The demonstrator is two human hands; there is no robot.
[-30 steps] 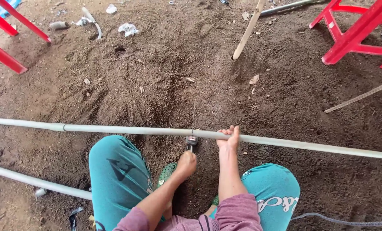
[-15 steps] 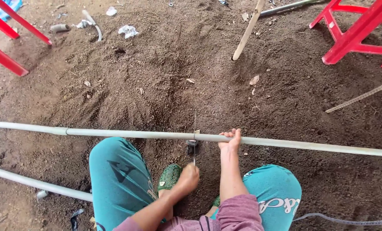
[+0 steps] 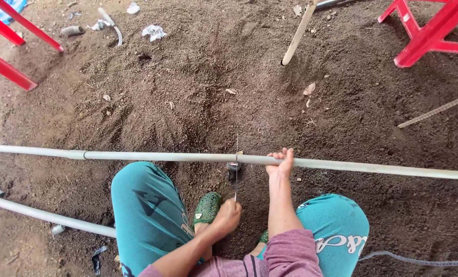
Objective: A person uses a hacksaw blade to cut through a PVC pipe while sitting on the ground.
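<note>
Dirt (image 3: 198,92) covers the whole ground, dark and loose. Far left, red legs (image 3: 13,56) of a stand slant across the corner, with a stub of tube (image 3: 72,31) and crumpled scraps (image 3: 153,32) beyond them.

Lower left, a second pipe (image 3: 44,216) lies on the soil, running from the left edge down toward the left knee (image 3: 142,205).

Across the middle runs the pipe (image 3: 152,156), grey and thin, its long axis nearly level from the left edge to the right edge, dipping a little to the right. It sits just above the person's knees, with a joint line near its left third.

Next comes the left hand (image 3: 227,215), closed in a fist around the near end of a saw blade (image 3: 236,166). The blade is thin and stands almost straight away from the person, crossing the pipe at a right angle just left of the other hand. A green shoe (image 3: 207,208) sits just beside that fist.

Then the right hand (image 3: 280,163), fingers curled over the pipe and gripping it from the near side, right beside the blade.

Above, a pale stick (image 3: 298,33) leans into the dirt. Far right stands a red frame (image 3: 434,31), with a thin rod (image 3: 436,109) below it, and a cable (image 3: 419,260) trails off past the right knee.
</note>
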